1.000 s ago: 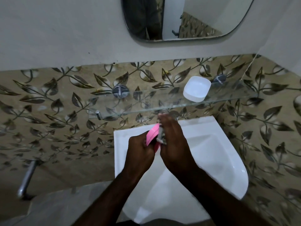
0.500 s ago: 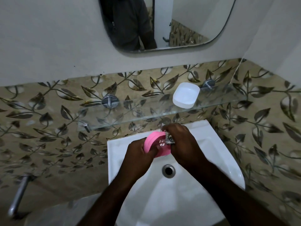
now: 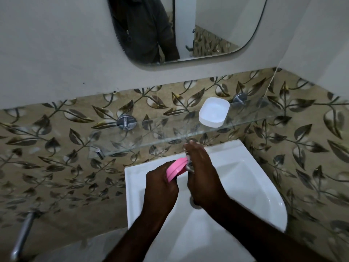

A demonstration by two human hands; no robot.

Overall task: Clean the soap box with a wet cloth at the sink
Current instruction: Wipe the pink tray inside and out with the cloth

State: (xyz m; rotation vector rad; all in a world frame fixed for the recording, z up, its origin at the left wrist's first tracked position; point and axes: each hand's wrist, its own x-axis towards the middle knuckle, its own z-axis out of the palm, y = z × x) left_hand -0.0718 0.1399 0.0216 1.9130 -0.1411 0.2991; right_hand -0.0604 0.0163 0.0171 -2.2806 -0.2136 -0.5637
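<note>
A pink soap box part [image 3: 174,168] is held on edge over the white sink [image 3: 251,176], gripped from below by my left hand [image 3: 160,188]. My right hand [image 3: 203,174] presses a small grey wet cloth [image 3: 189,163] against the pink piece's right end; most of the cloth is hidden under my fingers. A white soap box part [image 3: 213,112] lies open side up on the glass shelf [image 3: 151,137] above the sink. The sink drain [image 3: 194,204] shows partly beneath my right wrist.
A mirror [image 3: 217,25] hangs on the wall above and reflects a person's dark shirt. Leaf-patterned tiles cover the wall around the shelf. Chrome shelf brackets [image 3: 126,121] hold the glass. A metal pipe [image 3: 22,237] sticks out at the lower left.
The pink piece has turned from showing its flat face to standing on edge. My right hand has slid along it with the cloth. The view has shifted slightly.
</note>
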